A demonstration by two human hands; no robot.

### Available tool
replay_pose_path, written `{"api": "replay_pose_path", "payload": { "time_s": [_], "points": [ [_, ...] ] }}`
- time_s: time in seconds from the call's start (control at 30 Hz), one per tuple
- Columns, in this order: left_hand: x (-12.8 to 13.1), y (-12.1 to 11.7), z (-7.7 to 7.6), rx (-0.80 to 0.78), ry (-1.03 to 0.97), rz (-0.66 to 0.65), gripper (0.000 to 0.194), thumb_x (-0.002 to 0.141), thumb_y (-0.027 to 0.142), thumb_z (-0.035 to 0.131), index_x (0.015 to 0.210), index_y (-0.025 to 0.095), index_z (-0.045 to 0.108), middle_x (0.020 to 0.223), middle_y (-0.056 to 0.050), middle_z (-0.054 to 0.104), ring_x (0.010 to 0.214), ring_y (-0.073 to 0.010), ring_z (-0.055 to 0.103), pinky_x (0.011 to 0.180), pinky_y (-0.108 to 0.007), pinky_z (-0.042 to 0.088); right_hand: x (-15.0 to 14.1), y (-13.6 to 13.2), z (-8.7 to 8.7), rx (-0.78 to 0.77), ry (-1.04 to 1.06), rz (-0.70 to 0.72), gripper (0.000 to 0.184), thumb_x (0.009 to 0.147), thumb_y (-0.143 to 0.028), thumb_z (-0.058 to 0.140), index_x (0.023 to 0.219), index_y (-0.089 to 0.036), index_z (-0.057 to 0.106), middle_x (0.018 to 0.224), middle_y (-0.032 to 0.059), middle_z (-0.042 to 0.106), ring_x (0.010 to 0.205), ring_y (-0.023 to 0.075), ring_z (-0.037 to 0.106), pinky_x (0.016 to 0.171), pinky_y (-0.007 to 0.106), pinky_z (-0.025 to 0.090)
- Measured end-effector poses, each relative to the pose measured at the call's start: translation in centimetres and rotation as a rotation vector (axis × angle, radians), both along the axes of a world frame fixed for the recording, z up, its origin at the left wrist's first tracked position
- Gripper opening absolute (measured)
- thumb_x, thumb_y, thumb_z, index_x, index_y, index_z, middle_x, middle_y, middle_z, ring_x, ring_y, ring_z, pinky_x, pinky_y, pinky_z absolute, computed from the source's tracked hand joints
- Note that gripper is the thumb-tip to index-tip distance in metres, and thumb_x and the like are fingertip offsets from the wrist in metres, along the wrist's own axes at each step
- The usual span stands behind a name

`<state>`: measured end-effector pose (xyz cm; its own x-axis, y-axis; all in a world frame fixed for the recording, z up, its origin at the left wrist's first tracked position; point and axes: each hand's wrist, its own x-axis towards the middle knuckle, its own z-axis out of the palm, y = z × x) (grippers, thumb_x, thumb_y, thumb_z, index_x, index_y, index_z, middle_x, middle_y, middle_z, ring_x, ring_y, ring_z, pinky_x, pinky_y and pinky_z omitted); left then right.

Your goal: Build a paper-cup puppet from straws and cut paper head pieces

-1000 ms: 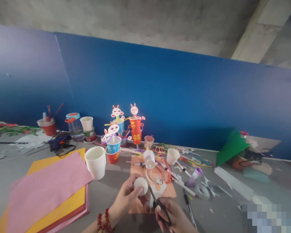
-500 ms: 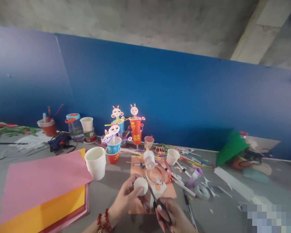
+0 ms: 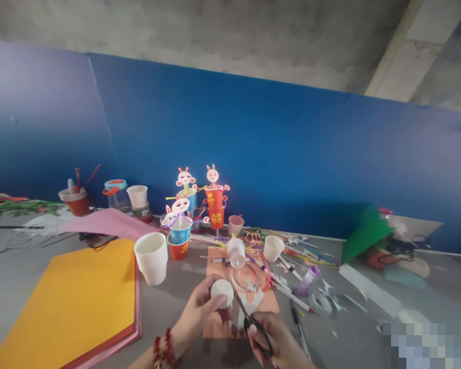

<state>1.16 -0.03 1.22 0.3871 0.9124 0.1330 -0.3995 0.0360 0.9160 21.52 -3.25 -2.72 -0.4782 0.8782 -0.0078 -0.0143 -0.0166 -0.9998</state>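
Note:
Between the thumb and fingers of my left hand (image 3: 202,302) is a round white paper disc (image 3: 222,293). My right hand (image 3: 276,338) grips the black handles of a pair of scissors (image 3: 246,307), whose blades point up and left beside the disc's right edge. Whether the blades touch the disc I cannot tell. Below both hands lies an orange paper sheet (image 3: 215,328), with a cut white paper scrap (image 3: 255,300) on it. A white paper cup (image 3: 236,252) lies tipped over at the sheet's far edge.
At left lies a stack of yellow paper (image 3: 88,292), with a pink sheet (image 3: 107,221) behind it. Stacked white cups (image 3: 151,259) stand nearby. Rabbit-faced cup figures (image 3: 215,205) stand at the back. Markers (image 3: 292,297), a tape roll (image 3: 320,303) and a black pen (image 3: 300,328) lie right.
The pink sheet has slid off the yellow paper toward the back, baring the yellow and partly covering the things behind. My hands, the disc and the scissors have barely moved.

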Motion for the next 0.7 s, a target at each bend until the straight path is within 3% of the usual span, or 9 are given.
{"api": "replay_pose_path", "payload": {
  "time_s": [0.7],
  "points": [
    [-0.01, -0.06, 0.26, 0.006, -0.010, 0.005, 0.019, 0.085, 0.029, 0.068, 0.094, 0.016, 0.059, 0.062, -0.002, 0.069, 0.052, -0.0149, 0.064, 0.049, -0.024, 0.053, 0.23, -0.34, -0.01, -0.012, 0.010, 0.004, 0.056, 0.086, -0.069, 0.052, 0.069, -0.016, 0.054, 0.043, -0.0055, 0.043, 0.034, 0.0047, 0.033, 0.034, 0.018, 0.019]
  ]
}}
